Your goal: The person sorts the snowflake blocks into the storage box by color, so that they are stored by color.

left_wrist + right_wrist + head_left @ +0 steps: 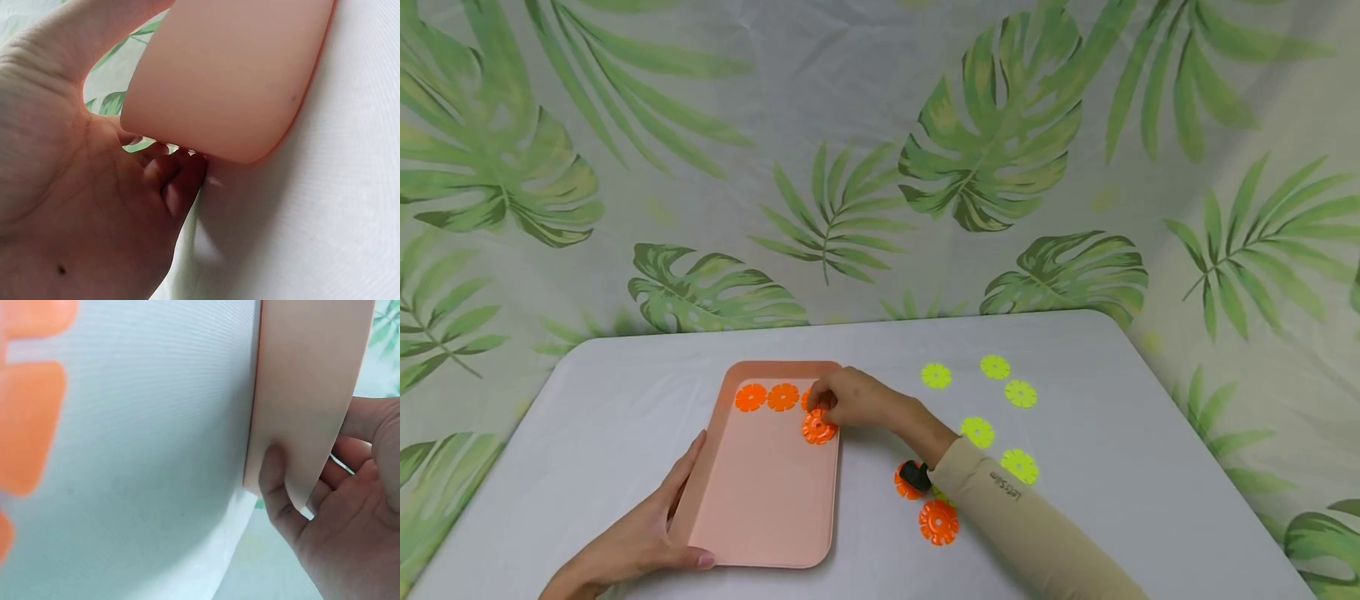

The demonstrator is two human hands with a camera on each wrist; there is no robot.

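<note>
Leaf-print cloth hangs behind and around a white table (1112,467), and you're working at its near edge. A pink tray (760,500) lies in front of you. Your left hand (632,537) grips the tray's near left corner, thumb on the rim, fingers tucked under it in the left wrist view (181,181). Your right hand (850,398) is over the tray's far right corner, fingertips pinching an orange gear disc (817,427) that sits just inside the rim. Two more orange discs (767,397) lie in a row along the tray's far end. Out on the table, two orange discs (937,522) sit beside your sleeve (1022,517), and five yellow-green discs (977,431) are scattered to the right.
</note>
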